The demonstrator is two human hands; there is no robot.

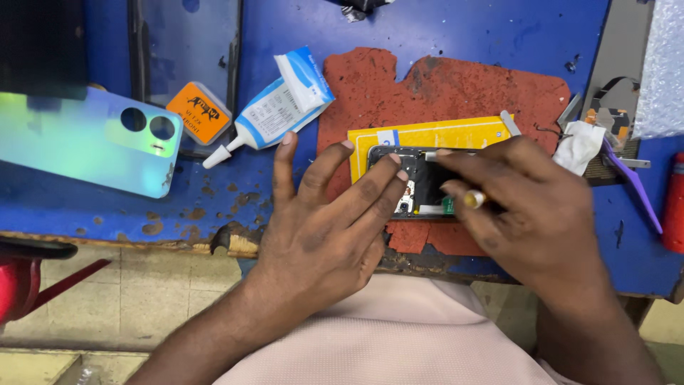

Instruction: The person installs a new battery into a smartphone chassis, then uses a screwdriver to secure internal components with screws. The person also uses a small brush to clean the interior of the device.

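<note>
An opened phone (420, 182) with its back off lies on a yellow card (427, 133) atop a worn red mat (456, 89). My left hand (324, 221) rests flat on the mat, its fingertips pressing the phone's left end. My right hand (531, 207) covers the phone's right half and pinches a small tool with a yellowish tip (474, 199) over the exposed inside. Much of the phone is hidden under both hands.
An iridescent phone back cover (85, 139) lies at the left, with a glue tube (267, 114) and an orange packet (198, 110) behind it. Tweezers, white cloth (578, 146) and a purple pry tool (634, 185) sit right. A red object (673, 203) stands by the blue table's right edge.
</note>
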